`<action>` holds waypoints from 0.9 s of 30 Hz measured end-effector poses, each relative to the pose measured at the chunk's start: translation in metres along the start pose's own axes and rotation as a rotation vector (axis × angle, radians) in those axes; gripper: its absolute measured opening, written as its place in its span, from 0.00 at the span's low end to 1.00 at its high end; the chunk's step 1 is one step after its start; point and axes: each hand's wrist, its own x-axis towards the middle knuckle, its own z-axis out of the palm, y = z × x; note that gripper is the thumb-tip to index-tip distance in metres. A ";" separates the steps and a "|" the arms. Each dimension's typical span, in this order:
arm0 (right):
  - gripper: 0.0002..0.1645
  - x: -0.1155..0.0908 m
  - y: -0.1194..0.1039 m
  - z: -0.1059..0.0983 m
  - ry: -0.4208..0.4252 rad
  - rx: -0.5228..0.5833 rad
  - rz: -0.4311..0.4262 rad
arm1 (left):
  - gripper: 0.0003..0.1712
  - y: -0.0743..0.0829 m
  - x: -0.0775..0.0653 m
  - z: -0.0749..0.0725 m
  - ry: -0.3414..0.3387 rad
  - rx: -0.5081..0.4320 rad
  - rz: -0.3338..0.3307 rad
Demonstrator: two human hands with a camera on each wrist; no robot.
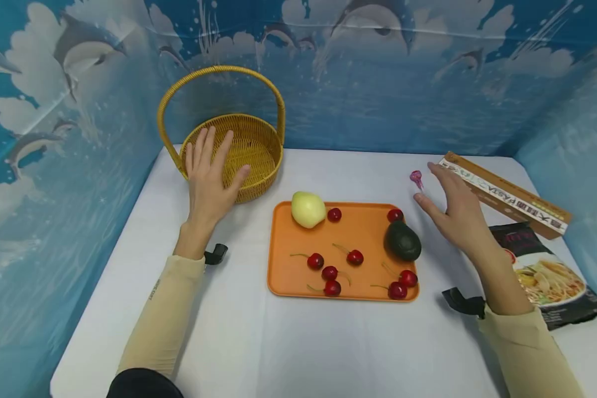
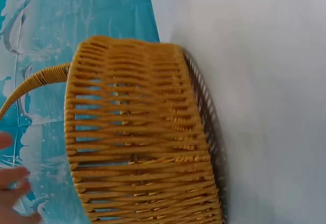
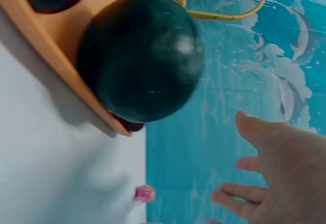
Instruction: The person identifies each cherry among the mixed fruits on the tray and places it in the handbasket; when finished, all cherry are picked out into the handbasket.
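Note:
In the head view my left hand [image 1: 210,177] is spread over the near left side of a yellow wicker basket [image 1: 256,149] with a tall handle. The left wrist view shows the basket's woven side [image 2: 142,132] close by, the fingers at the left edge. My right hand [image 1: 460,213], fingers extended and holding nothing, hovers near a pink-wrapped lollipop [image 1: 416,178] and a brown pasta box [image 1: 507,193]. Between the hands lies an orange tray [image 1: 288,276] with a pale yellow-green fruit [image 1: 308,209], a dark avocado [image 1: 403,241] and several red cherries [image 1: 355,257].
A black noodle packet [image 1: 552,276] lies under the right forearm, beside the pasta box. Everything stands on a white table [image 1: 308,348]. Blue dolphin-print cloth [image 1: 358,99] walls off the back and both sides.

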 end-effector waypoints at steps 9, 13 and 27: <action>0.29 0.000 0.006 0.016 -0.032 0.030 -0.068 | 0.36 0.015 0.016 -0.022 0.475 -0.195 0.150; 0.24 0.003 0.007 0.022 -0.055 0.067 -0.091 | 0.36 0.023 0.019 -0.038 0.633 -0.186 0.088; 0.17 0.004 0.018 0.027 -0.135 0.192 -0.094 | 0.33 -0.011 0.012 -0.049 0.603 -0.319 -0.289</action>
